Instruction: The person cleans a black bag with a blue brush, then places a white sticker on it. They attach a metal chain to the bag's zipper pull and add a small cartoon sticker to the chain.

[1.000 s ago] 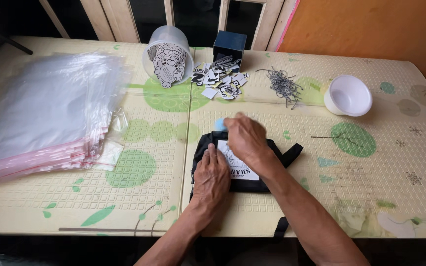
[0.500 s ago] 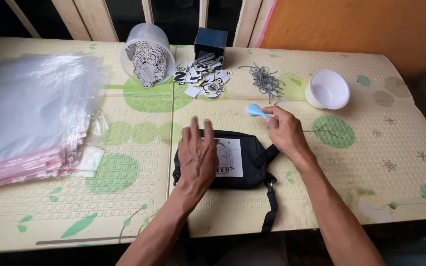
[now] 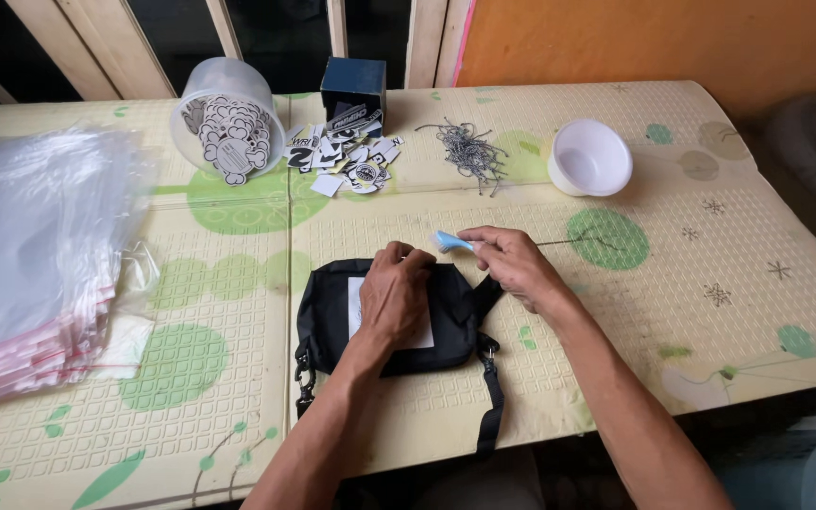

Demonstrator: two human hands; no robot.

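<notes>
At the far left of the table (image 3: 672, 312) I see a stack of clear bags (image 3: 35, 255), their red-striped edges fanned toward me; beyond its top right corner a clear tub (image 3: 224, 118) lies on its side, stickers showing at its mouth; to its right loose stickers (image 3: 347, 156) spread in front of a dark blue box (image 3: 353, 87).

At centre, near the front edge, I see the black pouch (image 3: 332, 312) lying flat, a white label (image 3: 356, 307) on its face; a clip (image 3: 302, 378) hangs at its lower left corner; its strap (image 3: 495, 397) runs from the right side down over the table edge.

My left hand (image 3: 394, 297) rests palm-down on the pouch, covering most of the label; its fingers are curled at the pouch's top edge; I cannot tell whether they pinch anything.

My right hand (image 3: 512, 260) sits just beside the pouch's upper right corner, touching the table; its fingers are closed around a light blue tool (image 3: 450, 242), whose tip points left toward my left hand; a thin dark line (image 3: 583, 240) lies on the table right of this hand.

Farther back, a heap of grey loops (image 3: 469, 151) lies right of the stickers; a white bowl (image 3: 589, 156) stands to its right, well apart from both hands.
</notes>
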